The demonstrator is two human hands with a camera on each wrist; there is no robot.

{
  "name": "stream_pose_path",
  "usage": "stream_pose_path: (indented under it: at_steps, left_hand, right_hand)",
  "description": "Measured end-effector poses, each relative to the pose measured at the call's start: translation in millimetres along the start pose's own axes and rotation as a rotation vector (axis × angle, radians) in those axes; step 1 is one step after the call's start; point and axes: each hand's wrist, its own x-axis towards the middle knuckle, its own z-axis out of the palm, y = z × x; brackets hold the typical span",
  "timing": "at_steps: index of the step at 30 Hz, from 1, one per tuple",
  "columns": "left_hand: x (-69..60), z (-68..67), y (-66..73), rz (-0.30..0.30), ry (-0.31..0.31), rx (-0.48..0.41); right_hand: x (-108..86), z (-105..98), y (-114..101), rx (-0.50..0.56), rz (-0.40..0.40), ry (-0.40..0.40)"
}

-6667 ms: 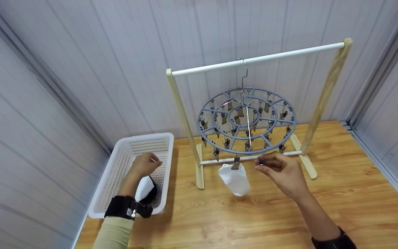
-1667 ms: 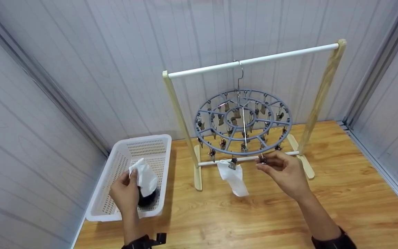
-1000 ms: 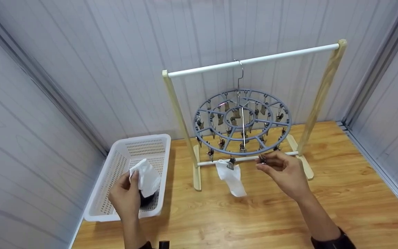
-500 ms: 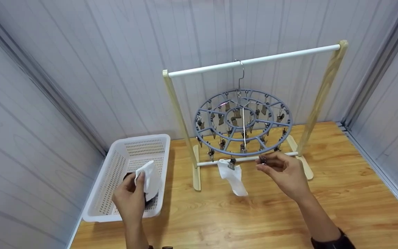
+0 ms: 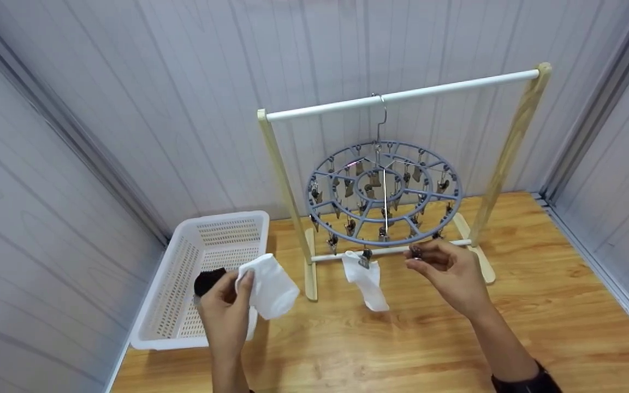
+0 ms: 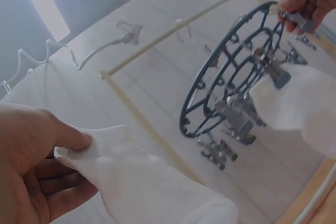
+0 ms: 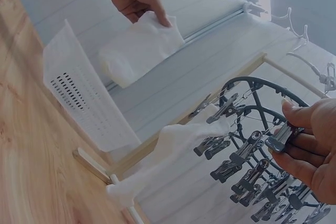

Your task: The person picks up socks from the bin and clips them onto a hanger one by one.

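Note:
My left hand (image 5: 226, 314) pinches a white sock (image 5: 272, 289) by its cuff between thumb and fingers, just past the basket's right rim. The left wrist view shows the sock (image 6: 152, 182) hanging loosely from that grip. My right hand (image 5: 454, 278) holds a small metal clip (image 5: 415, 252) at the front of a round blue-grey drying hanger (image 5: 402, 240). Seen from the right wrist, thumb and fingers grip this clip (image 7: 280, 136), with no cloth in it. Left of it, another clip (image 5: 366, 258) bears a second white sock (image 5: 368, 286).
A white perforated basket (image 5: 164, 345) stands at the left, with a black item (image 5: 208, 280) showing behind my left hand. The hanger hooks onto a white rail (image 5: 325, 108) between wooden posts (image 5: 512, 144). Several bare clips dangle from its rings. Panelled walls enclose the wooden table (image 5: 336, 349).
My left hand, seen earlier over the basket without a sock, has picked up the white sock and carried it right, past the basket rim. The right hand stays on its clip.

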Motion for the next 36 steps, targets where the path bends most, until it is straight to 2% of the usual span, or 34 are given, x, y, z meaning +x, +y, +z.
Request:
stream_pose_path:
  at_steps: [9, 16, 19, 24, 30, 36]
  left_hand:
    - [-9.0, 32.5, 7.6, 0.015, -0.188, -0.087]
    - [-23.1, 61.3, 14.5, -0.041, -0.309, -0.163]
    - [-27.9, 72.0, 17.3, -0.036, -0.353, -0.178]
    - [-34.6, 86.1, 20.3, -0.061, -0.409, -0.205]
    - [-40.7, 101.2, 21.2, -0.109, -0.437, -0.214]
    - [-44.8, 114.6, 19.5, -0.147, -0.503, -0.272]
  right_hand:
    - [-0.1, 0, -1, -0.005, 0.007, 0.0]
    - [-0.7, -1, -3, -0.015, 0.011, -0.002]
    - [-0.5, 0, -4, -0.01, 0.011, -0.004]
    - [-0.5, 0, -4, 0.004, 0.01, -0.007]
    - [-1.0, 0, -4, 0.008, 0.001, -0.004]
    - [-1.8, 0, -4, 0.006, 0.002, -0.003]
